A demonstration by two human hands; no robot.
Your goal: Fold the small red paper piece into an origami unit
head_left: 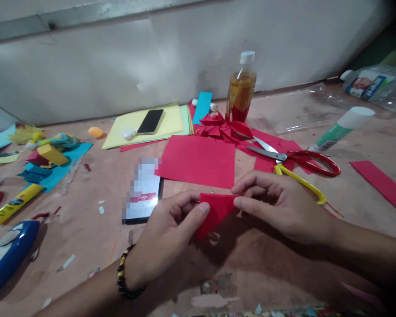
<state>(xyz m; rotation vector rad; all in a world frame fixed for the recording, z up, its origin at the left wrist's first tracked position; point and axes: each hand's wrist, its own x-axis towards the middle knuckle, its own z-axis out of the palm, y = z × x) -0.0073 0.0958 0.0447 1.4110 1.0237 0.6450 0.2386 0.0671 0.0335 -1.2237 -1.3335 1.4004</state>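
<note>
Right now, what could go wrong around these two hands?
The folded red paper, held between the left hand and the right hand, might crease askew if either slips. Reaching forward, the right hand could brush the open scissors just beyond it. The upright bottle, if knocked, might crush the red folded pieces nearby.

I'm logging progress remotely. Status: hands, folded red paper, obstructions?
Left hand, right hand: both pinching folded red paper. Visible part roughly triangular. Open scissors just beyond right hand.

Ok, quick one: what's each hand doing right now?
Left hand: closed, gripping the folded red paper between thumb and fingers.
Right hand: closed, pinching the same paper's upper right corner.
</note>
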